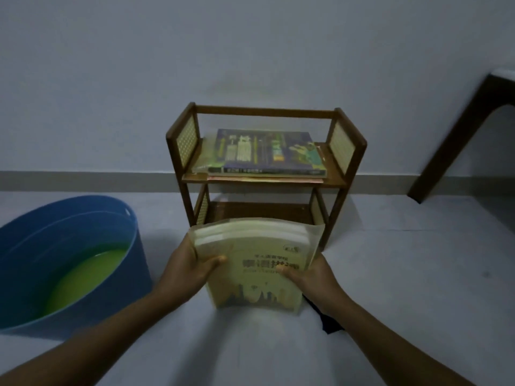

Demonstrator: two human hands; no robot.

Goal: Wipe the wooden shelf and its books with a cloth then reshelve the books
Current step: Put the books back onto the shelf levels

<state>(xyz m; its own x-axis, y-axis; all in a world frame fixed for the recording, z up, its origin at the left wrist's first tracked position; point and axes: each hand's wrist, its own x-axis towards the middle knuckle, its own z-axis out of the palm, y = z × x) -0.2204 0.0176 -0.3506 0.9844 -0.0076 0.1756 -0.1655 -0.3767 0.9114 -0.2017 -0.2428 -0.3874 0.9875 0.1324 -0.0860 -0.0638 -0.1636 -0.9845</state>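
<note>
A dim room, seen from a person's head looking down at their own two arms. At the centre, against the wall at 12 o'clock, stands a small wooden shelf (266,174) with two levels and woven side panels.

Both hands hold a stack of pale yellow books (256,263) upright on the floor, just in front of the shelf's lower level. The left hand (192,270) grips the stack's left edge, thumb across the front cover and fingers hidden behind. The right hand (309,274) grips the right edge the same way. Gripping from both sides likely keeps the loose books squared together so they can move as one block.

The lower level behind the stack looks open, so the stack probably belongs there. Whether it is going in or coming out cannot be told.

On the upper level more books (267,153) lie flat in a pile, a dark blue cover on top.

A dark cloth (327,320) shows on the floor at 5 o'clock from the stack, partly hidden under the right wrist, within easy reach for wiping.

At 9 o'clock sits a blue tub (69,246) with greenish liquid, probably the cleaning water. A dark table leg (451,140) slants in at 2 o'clock.
</note>
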